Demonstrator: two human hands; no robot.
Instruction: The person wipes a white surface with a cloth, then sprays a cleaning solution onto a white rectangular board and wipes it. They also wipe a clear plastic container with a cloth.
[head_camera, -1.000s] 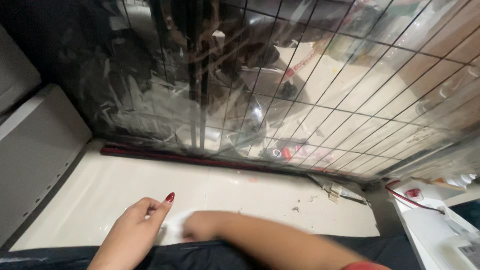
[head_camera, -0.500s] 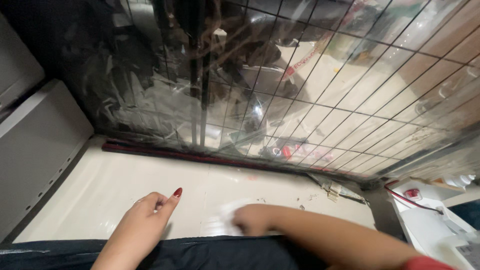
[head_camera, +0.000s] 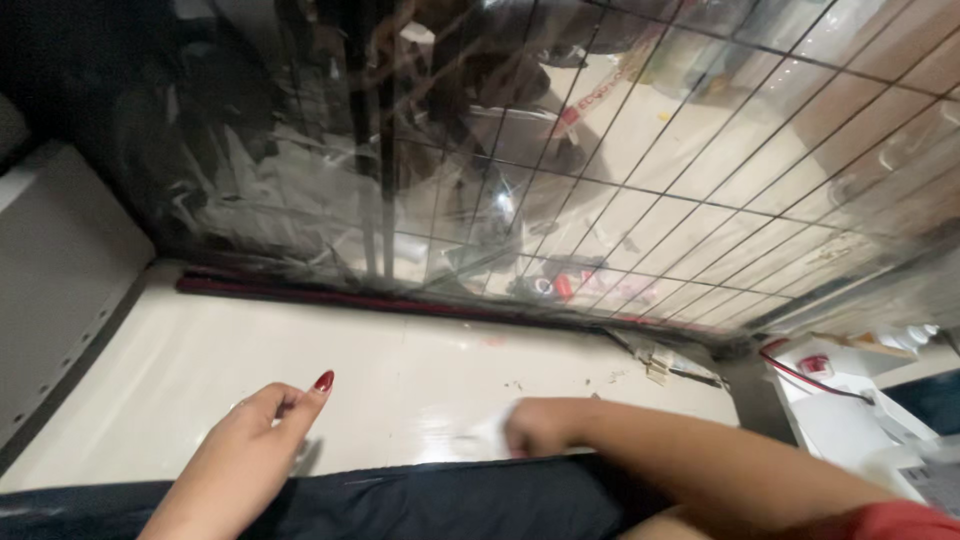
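Down on the white shelf (head_camera: 420, 370), the left hand (head_camera: 250, 440) rests loosely curled, empty; the right hand (head_camera: 535, 428) is fisted near its front edge, grasp unclear.

Glossy cream shelf (head_camera: 420, 370), black wire grid (head_camera: 640, 190) behind clear plastic — grey perforated side panel (head_camera: 60, 290), dim light.

— That cream-white flat shelf surface (head_camera: 420, 370), is it glossy?
— Smooth and shiny, some specks. Behind it, thin black metal wire grid (head_camera: 640, 190) under crinkled, glossy clear plastic sheeting (head_camera: 250, 170).
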